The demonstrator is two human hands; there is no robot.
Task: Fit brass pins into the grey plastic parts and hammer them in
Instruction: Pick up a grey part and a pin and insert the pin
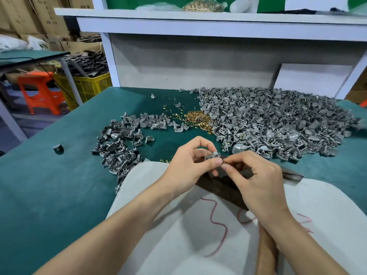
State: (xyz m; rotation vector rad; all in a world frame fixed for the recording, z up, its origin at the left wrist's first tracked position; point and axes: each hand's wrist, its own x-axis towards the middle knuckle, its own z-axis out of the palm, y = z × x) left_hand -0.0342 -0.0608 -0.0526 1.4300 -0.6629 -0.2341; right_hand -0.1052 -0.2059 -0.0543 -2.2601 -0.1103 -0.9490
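My left hand [190, 163] pinches one grey plastic part [212, 155] between thumb and fingers, just above a dark metal block [220, 185]. My right hand [256, 175] pinches a small brass pin [223, 162] at its fingertips, right against the part. A heap of loose brass pins [195, 118] lies in the middle of the green table. A big pile of grey parts [278, 124] spreads to the right, a smaller pile [123, 143] to the left. A wooden hammer handle [267, 253] lies under my right forearm.
A white board [178, 225] with red scribbles lies under the block at the table's near edge. One stray grey part [58, 148] sits far left. A white shelf frame [198, 22] stands behind the table. An orange stool [42, 92] and a yellow crate [89, 86] stand left.
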